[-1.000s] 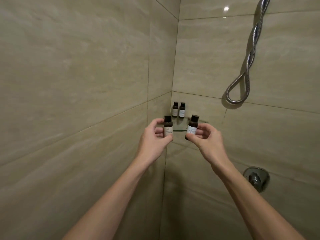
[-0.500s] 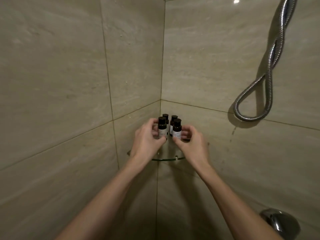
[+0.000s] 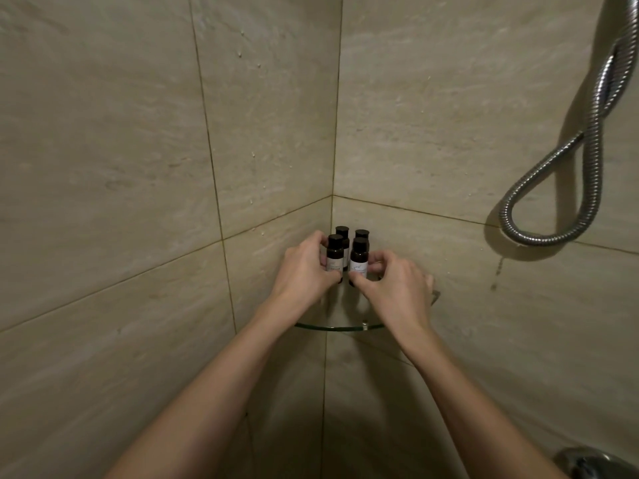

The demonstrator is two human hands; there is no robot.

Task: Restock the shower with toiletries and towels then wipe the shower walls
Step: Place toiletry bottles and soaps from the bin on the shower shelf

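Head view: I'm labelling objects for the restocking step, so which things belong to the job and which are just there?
Job: left hand, right hand, front-left bottle, front-right bottle, back-left bottle, back-right bottle, glass corner shelf, tiled walls.
Just there: shower hose, chrome tap.

Tiled shower corner. Left hand [image 3: 304, 271] grips the front-left bottle [image 3: 334, 254]; right hand [image 3: 394, 288] grips the front-right bottle [image 3: 359, 260]. Both bottles are upright and dark, with black caps and pale labels, just beside each other. Two rear bottles [image 3: 343, 232] stand just behind them, in the corner. The glass corner shelf [image 3: 339, 328] sits below the hands; thumbs hide whether the held bottles touch it. A metal shower hose [image 3: 587, 174] loops on the right wall.
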